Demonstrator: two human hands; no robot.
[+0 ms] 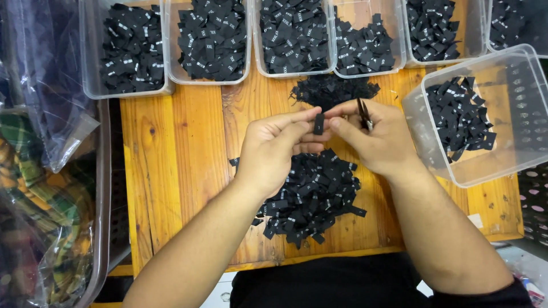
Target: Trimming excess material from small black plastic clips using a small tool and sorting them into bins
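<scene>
We can't read the white marks on the black label [319,124] pinched between the left hand [273,149] and right hand [381,140]; too small. Both forearms cover part of the label pile [313,197] on the wooden table [194,159], and the small snips [363,114] show only their dark tips above the right hand. Top edge crops the row of clear bins [211,40], left edge crops the bagged plaid fabric [40,188].

A wooden bench [194,148] carries a row of clear plastic tubs [127,85] along its far edge. Left of the bench lie a plastic bag [51,74] and checked cloth [40,194].
</scene>
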